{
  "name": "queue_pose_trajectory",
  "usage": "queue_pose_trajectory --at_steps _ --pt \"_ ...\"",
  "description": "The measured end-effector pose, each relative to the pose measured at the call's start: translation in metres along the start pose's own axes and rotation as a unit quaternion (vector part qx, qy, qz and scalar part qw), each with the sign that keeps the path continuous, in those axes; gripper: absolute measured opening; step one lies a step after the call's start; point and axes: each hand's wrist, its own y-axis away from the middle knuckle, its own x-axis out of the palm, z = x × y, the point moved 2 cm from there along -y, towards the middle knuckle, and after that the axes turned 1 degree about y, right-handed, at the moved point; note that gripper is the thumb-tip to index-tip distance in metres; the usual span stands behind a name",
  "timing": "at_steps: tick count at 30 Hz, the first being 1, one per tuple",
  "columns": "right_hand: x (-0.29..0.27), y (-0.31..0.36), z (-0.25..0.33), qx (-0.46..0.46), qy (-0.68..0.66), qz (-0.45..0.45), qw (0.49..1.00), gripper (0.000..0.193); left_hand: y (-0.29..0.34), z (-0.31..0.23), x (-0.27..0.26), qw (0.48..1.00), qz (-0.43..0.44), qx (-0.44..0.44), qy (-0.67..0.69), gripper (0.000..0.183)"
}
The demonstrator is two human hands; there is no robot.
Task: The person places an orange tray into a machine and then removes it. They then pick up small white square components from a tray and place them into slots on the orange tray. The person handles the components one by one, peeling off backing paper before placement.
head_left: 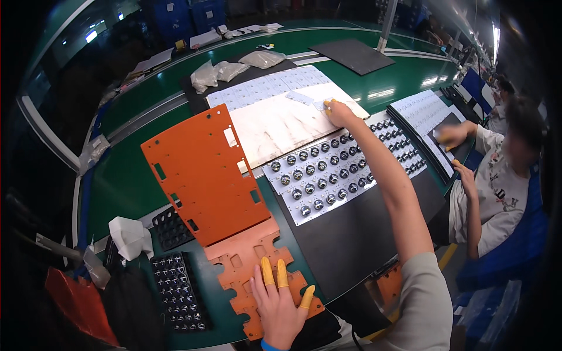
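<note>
My left hand, with yellow finger cots, lies flat with its fingers spread on an orange fixture plate that has cut-outs. Far ahead, my right hand pinches the edge of a small white circuit board over a white sheet. Another loose white board lies just left of it. Rows of joined white boards line the sheet's far edge. A larger orange plate with holes and slots leans tilted beyond my left hand.
White panels with round dark parts lie right of the middle on a black mat. A black tray of shiny round parts stands at left. Clear bags lie at the back. A co-worker handles boards at right.
</note>
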Motion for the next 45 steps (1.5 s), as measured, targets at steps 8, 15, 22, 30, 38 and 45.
queue_pose_trajectory --at_steps 8,15,22,30,38,45 --pt "-0.021 0.03 0.048 -0.103 -0.037 0.033 0.993 0.033 0.005 0.003 0.006 0.999 -0.029 0.008 -0.017 0.079" --pt "-0.003 0.043 0.092 -0.158 -0.084 0.057 0.982 0.043 0.006 0.001 0.007 0.999 -0.033 -0.001 -0.012 0.079" --pt "-0.008 0.05 0.12 -0.185 -0.049 0.027 0.981 0.043 0.006 0.003 0.008 0.998 -0.058 0.0 0.004 0.078" --pt "-0.024 0.054 0.107 -0.152 -0.032 0.043 0.987 0.051 0.006 0.003 0.007 0.997 -0.076 0.013 0.008 0.076" --pt "-0.029 0.052 0.123 -0.172 0.13 0.016 0.976 0.023 0.006 0.004 0.01 0.997 -0.074 0.022 -0.003 0.076" --pt "-0.036 0.04 0.111 -0.088 0.049 -0.032 0.994 0.019 0.007 0.004 0.009 0.997 -0.072 0.02 0.007 0.076"
